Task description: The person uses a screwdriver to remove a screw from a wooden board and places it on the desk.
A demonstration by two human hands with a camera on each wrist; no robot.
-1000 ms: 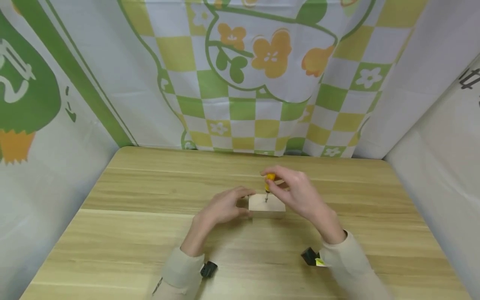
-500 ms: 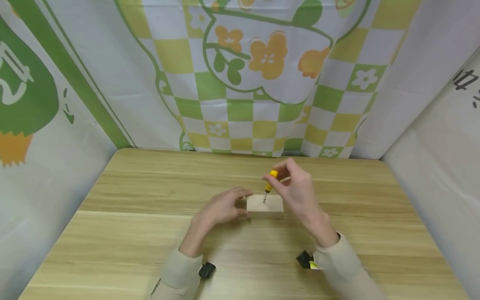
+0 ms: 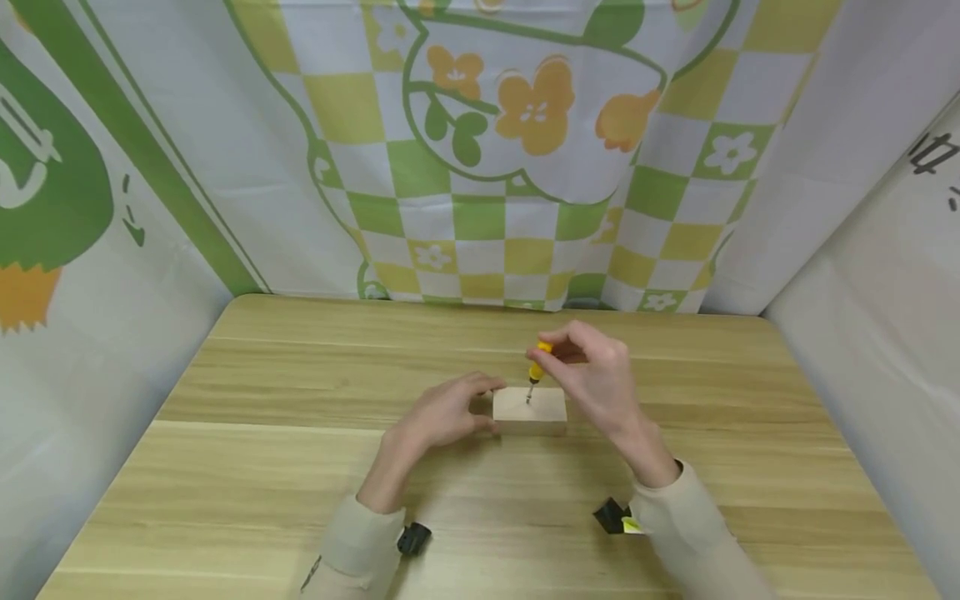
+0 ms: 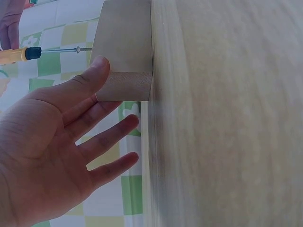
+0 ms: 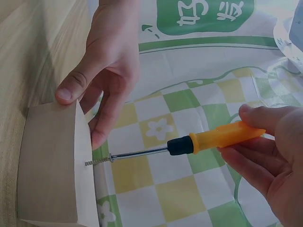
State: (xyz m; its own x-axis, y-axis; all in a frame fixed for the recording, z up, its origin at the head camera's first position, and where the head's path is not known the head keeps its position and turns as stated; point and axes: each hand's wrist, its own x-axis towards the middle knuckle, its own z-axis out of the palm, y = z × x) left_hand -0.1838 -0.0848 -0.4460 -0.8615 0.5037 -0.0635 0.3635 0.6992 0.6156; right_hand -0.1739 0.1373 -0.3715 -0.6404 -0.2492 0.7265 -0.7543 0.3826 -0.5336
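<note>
A pale wooden block (image 3: pixel 529 414) lies on the table, a screw (image 5: pixel 98 161) standing partly sunk in its top face. My left hand (image 3: pixel 442 410) holds the block's left end between thumb and forefinger; its other fingers spread loosely in the left wrist view. In my right hand (image 3: pixel 600 379), thumb and fingertips pinch the yellow handle of a screwdriver (image 5: pixel 220 138) with a black collar. The screwdriver's metal shaft (image 5: pixel 142 153) meets the screw head, and it stands slightly tilted over the block in the head view.
The wood-grain table (image 3: pixel 262 492) spreads around the block on all sides. A green and yellow checkered curtain (image 3: pixel 480 217) hangs behind its far edge, with white printed sheets on both sides. Small black cameras (image 3: pixel 414 540) sit at both wrists.
The right hand has shifted its grip around the screwdriver handle, and the handle leans a little more to the right than a second ago. The left hand and block stay in place.
</note>
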